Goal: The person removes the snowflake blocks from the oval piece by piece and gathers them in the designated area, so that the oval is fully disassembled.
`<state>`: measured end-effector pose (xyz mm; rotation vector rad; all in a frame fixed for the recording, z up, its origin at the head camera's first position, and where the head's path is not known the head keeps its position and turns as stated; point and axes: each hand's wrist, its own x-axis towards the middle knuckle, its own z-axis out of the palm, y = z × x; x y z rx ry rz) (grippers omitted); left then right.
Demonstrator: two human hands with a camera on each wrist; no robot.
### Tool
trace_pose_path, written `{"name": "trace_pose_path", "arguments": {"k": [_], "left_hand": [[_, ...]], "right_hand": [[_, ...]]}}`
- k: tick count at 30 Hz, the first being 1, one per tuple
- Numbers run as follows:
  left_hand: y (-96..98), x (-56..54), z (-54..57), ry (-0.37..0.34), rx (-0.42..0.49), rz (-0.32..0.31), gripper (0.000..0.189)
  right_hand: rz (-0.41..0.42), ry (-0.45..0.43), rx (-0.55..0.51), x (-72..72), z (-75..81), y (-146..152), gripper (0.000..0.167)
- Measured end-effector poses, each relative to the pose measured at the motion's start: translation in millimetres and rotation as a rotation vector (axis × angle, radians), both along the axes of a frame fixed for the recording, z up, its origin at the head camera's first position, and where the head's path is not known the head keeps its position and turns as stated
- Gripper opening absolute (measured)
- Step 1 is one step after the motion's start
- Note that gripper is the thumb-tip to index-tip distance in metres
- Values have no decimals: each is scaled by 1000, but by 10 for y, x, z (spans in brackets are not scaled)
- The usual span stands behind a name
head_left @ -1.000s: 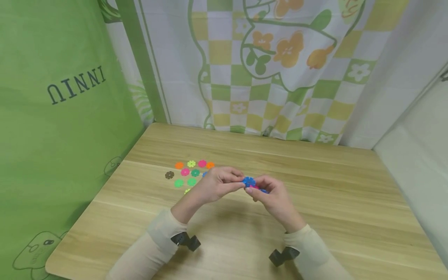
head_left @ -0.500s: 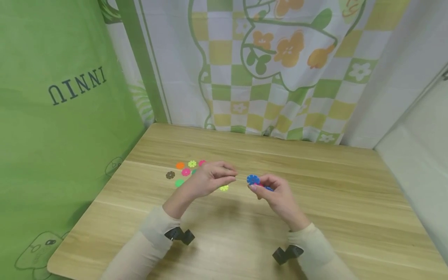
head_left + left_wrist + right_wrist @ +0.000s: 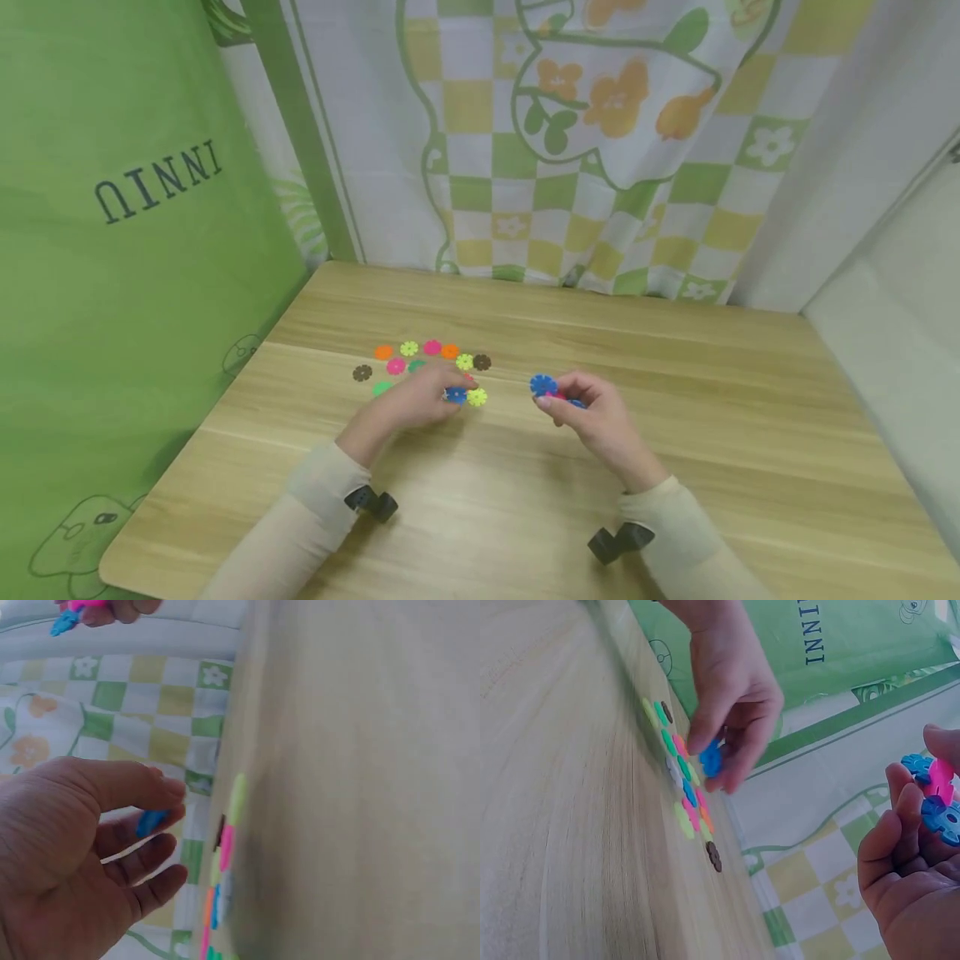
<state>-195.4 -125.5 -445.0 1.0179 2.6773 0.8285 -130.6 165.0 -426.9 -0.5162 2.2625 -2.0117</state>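
Note:
My left hand (image 3: 423,393) is low over the scattered discs. Its thumb and fingers pinch a blue notched building disc (image 3: 710,758), which shows near the index finger in the left wrist view. Further right, my right hand (image 3: 596,417) holds a small joined set of the same discs above the table. In that set a pink disc (image 3: 939,780) sits between one blue disc (image 3: 941,817) and another blue disc (image 3: 916,766). Part of the set is hidden behind the right thumb and fingers in the head view.
Several loose notched discs lie flat on the wooden table (image 3: 675,400), among them a brown disc (image 3: 362,372), an orange disc (image 3: 383,352) and a yellow disc (image 3: 477,397). A green cloth (image 3: 135,292) hangs at the left, a patterned curtain (image 3: 525,200) behind.
My left hand has come away from the joined discs, moved left and down to the loose ones, and now pinches a blue disc. The right hand has stayed nearly in place.

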Motion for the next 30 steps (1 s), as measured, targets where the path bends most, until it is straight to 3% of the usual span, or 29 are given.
{"name": "trace_pose_path", "arguments": {"k": [6,11,18,23,30], "left_hand": [[-43,2,-144,-10,-148,22,35],[-85,-1,-145,-14,-176,5,30],[-122,20,-112,-55,-199,50,14],[-59,30,-34,-33,-82,58,9],[182,118,206,18,146,-64,7]], "right_hand": [[3,-8,12,-9,-6,33,20],[2,-20,23,-14,-20,57,20],[19,-20,64,-2,-26,63,20],[27,-29,72,-3,-37,53,20],[53,-28,43,-1,-27,20,20]]}}
